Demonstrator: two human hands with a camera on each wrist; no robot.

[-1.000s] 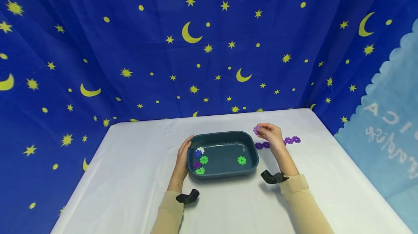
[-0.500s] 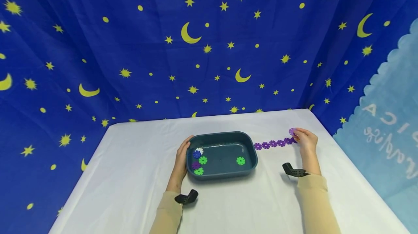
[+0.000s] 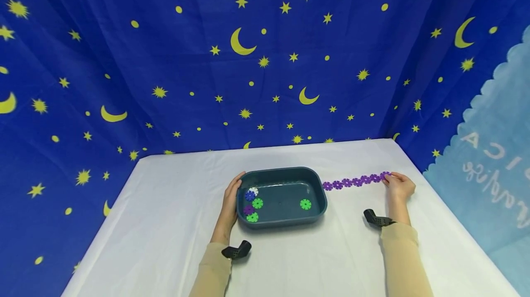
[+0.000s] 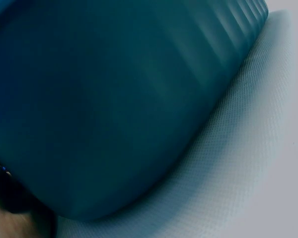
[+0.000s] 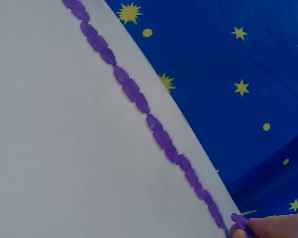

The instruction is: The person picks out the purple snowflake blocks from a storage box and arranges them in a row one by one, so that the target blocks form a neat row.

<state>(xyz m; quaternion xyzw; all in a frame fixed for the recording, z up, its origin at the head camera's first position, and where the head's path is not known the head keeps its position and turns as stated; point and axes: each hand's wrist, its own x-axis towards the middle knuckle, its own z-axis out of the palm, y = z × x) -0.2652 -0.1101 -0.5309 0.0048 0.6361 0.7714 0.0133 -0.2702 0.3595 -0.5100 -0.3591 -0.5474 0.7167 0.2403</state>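
Note:
My left hand (image 3: 229,195) holds the left side of a dark teal plastic basin (image 3: 281,224), its fingers along the wall and at the back left corner. In the left wrist view the basin's outer wall (image 4: 114,109) fills most of the picture. My right hand (image 3: 400,186) pinches a purple snowflake disc (image 3: 385,175) between thumb and fingertips, at the right end of a row of purple snowflake discs (image 3: 347,182) lying on the white cloth. The right wrist view shows this row (image 5: 131,91) running diagonally, with the pinched disc (image 5: 241,220) at its lower end.
Inside the basin, a white disc (image 3: 254,190), a blue disc (image 3: 250,195), a purple disc (image 3: 249,210) and two green discs (image 3: 257,203) gather at the left. Another green disc (image 3: 305,204) lies at the right. A blue star-patterned curtain (image 3: 273,76) hangs behind the white-covered table (image 3: 165,223).
My right hand has carried a purple disc rightward from beside the basin, then lowered it to the right end of the row. The left hand and basin have stayed in place.

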